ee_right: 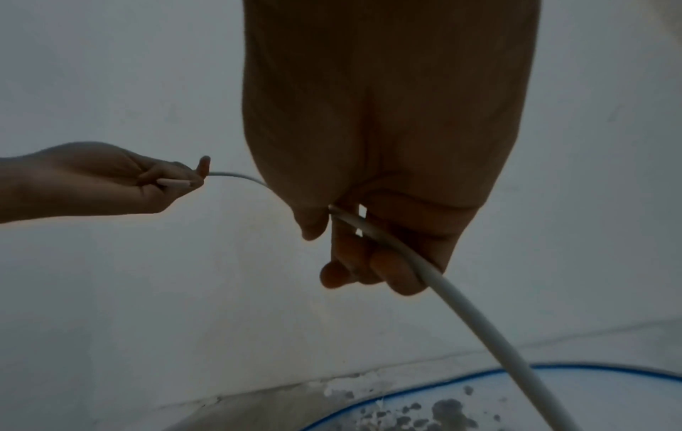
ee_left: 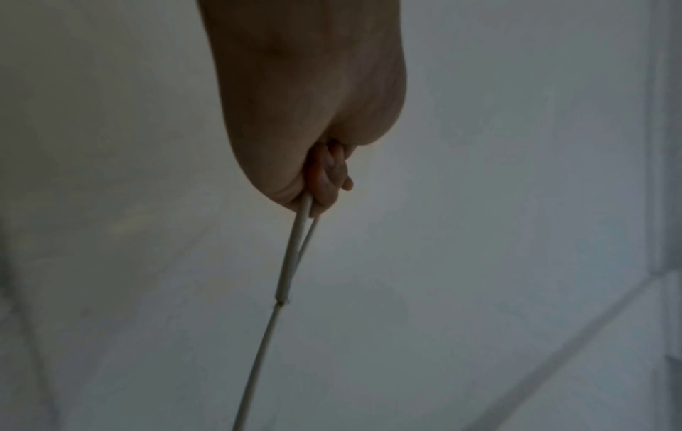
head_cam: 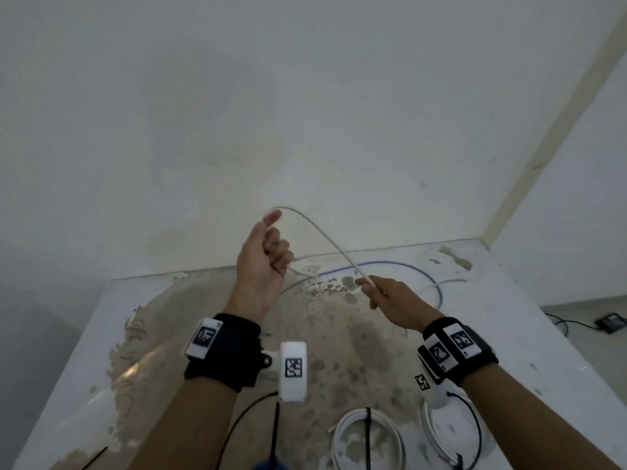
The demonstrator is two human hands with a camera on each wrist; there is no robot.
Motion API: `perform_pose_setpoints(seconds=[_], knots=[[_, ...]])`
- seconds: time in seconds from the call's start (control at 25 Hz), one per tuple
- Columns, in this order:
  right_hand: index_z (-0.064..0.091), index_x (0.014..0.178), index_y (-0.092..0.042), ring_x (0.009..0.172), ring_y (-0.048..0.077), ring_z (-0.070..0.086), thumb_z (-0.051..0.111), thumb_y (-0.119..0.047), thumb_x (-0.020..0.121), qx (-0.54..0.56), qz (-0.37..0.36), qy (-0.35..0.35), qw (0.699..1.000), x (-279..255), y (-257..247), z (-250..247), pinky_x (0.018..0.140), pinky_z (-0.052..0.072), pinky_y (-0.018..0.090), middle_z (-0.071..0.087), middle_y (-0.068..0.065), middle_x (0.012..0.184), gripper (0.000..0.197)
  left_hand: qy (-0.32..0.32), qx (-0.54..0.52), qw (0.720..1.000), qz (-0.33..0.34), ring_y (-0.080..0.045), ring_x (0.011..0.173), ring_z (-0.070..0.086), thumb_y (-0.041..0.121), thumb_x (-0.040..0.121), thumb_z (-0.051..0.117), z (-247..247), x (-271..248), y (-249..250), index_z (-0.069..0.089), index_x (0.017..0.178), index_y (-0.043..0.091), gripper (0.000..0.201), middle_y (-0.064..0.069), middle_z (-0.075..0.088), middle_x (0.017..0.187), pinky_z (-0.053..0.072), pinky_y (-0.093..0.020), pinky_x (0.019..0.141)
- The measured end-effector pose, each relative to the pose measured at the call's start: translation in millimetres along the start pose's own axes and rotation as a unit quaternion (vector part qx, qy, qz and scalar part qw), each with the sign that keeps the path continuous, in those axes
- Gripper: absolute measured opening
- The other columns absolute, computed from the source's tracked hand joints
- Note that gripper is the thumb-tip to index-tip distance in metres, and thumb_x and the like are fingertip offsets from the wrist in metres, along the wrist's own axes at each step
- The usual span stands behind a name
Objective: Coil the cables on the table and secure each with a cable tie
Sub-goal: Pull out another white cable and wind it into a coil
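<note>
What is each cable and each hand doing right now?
Left hand: raised, grips the white cable near its end.
Right hand: holds the same cable farther along.
White cable: uncoiled, arching between the hands.
Blue cable: loose on the table, not coiled.
Coil: wound, bound with a black tie.
Second coil: wound, lies by the right arm; tie unclear.
Table: stained and patchy.
</note>
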State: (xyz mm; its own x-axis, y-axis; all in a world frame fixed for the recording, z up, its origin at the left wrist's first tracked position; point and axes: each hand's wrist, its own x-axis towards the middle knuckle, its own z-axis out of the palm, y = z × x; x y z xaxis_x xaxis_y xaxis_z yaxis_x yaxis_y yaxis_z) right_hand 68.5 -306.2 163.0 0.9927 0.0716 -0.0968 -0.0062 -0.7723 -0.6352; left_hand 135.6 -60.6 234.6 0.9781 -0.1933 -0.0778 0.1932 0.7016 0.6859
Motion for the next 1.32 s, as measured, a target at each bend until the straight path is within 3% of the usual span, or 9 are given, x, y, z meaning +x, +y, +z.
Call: perform_pose_setpoints(seconds=[0.2,0.4,0.52,0.6,0.76,0.92,1.08,1.2,1.32], knots=[[0.031,0.143,-0.032,0.071,0.014,0.058,0.042,-0.047,0.102,-0.127,-0.048,-0.038,0.990,-55.1,-6.1,-29.5,0.074,0.050,0.036,0.062,-0.003,0.088,0.045,0.024,-0.005,0.999,0.037,-0.006,0.042,0.025,0.023,0.106,0.031,10.1,9.9,24.5,0.061,0.113,0.011,0.033,0.008,0.032,0.057,0.025,-0.018,0.040],[0.063,0.121,-0.026,0.081,0.014,0.057,0.046,-0.035,0.103,-0.180,-0.222,-0.004,0.958,-90.8,-72.6,-75.6,0.071,0.045,0.034,0.056,-0.007,0.098,0.026,-0.043,0.159,0.986,0.000,-0.015,0.061,0.063,0.020,0.105,0.034,48.2,-27.9,-13.5,0.061,0.116,0.004,0.033,-0.001,0.058,0.068,0.050,-0.022,0.055],[0.070,0.103,-0.026,0.068,0.005,0.051,0.054,-0.032,0.098,-0.166,-0.277,-0.021,0.946,-103.7,-105.1,-96.4,0.064,0.043,0.027,0.063,-0.011,0.087,0.018,-0.129,0.339,0.932,-0.003,-0.028,0.079,0.071,0.027,0.107,0.030,72.9,-60.0,-28.6,0.063,0.116,0.009,0.039,-0.008,0.069,0.078,0.057,-0.032,0.067],[0.068,0.101,-0.027,0.063,0.004,0.053,0.062,-0.028,0.095,-0.102,-0.287,0.005,0.952,-106.6,-113.4,-109.8,0.060,0.041,0.019,0.066,-0.012,0.086,0.009,-0.180,0.423,0.888,-0.012,-0.027,0.056,0.063,0.026,0.106,0.032,87.9,-79.5,-34.0,0.068,0.095,0.014,0.039,-0.010,0.065,0.070,0.050,-0.033,0.051],[0.063,0.091,-0.028,0.052,0.007,0.044,0.069,-0.032,0.092,0.033,-0.210,0.084,0.974,-98.6,-94.7,-131.7,0.054,0.034,0.013,0.064,-0.006,0.076,0.007,-0.242,0.266,0.915,-0.184,-0.007,0.034,0.018,0.029,0.100,0.037,99.6,-93.0,-29.2,0.064,0.077,0.011,0.040,0.002,0.034,0.049,0.012,-0.020,0.039],[0.071,0.098,-0.022,0.058,0.007,0.045,0.059,-0.027,0.099,0.134,-0.157,0.143,0.968,-96.9,-64.3,-133.2,0.056,0.037,0.014,0.063,-0.012,0.076,0.013,-0.267,0.109,0.926,-0.244,-0.003,0.034,0.018,0.031,0.098,0.036,95.9,-89.0,-17.6,0.067,0.082,0.009,0.041,0.008,0.027,0.048,0.010,-0.019,0.036],[0.074,0.107,-0.026,0.056,0.000,0.049,0.050,-0.028,0.103,0.156,-0.064,0.165,0.972,-107.4,-6.7,-109.4,0.056,0.041,0.015,0.061,-0.016,0.072,0.024,-0.240,-0.029,0.951,-0.190,-0.007,0.040,0.012,0.033,0.103,0.031,88.3,-83.1,1.5,0.049,0.076,0.019,0.036,0.007,0.031,0.049,0.015,-0.018,0.036],[0.071,0.110,-0.030,0.055,0.002,0.051,0.043,-0.035,0.104,0.061,-0.018,0.096,0.993,-120.1,26.0,-66.6,0.056,0.041,0.015,0.061,0.000,0.077,0.029,-0.179,-0.057,0.977,-0.100,-0.008,0.041,0.010,0.034,0.104,0.028,83.5,-76.0,18.1,0.047,0.074,0.020,0.038,0.007,0.032,0.050,0.019,-0.018,0.035],[0.063,0.120,-0.021,0.077,0.014,0.059,0.021,-0.061,0.097,-0.076,-0.038,-0.007,0.996,-141.1,21.6,-29.3,0.070,0.045,0.026,0.063,0.004,0.088,0.062,-0.095,-0.052,0.994,-0.023,-0.005,0.036,0.018,0.035,0.105,0.028,78.3,-61.8,28.6,0.047,0.075,0.019,0.039,0.009,0.031,0.051,0.021,-0.016,0.033]])
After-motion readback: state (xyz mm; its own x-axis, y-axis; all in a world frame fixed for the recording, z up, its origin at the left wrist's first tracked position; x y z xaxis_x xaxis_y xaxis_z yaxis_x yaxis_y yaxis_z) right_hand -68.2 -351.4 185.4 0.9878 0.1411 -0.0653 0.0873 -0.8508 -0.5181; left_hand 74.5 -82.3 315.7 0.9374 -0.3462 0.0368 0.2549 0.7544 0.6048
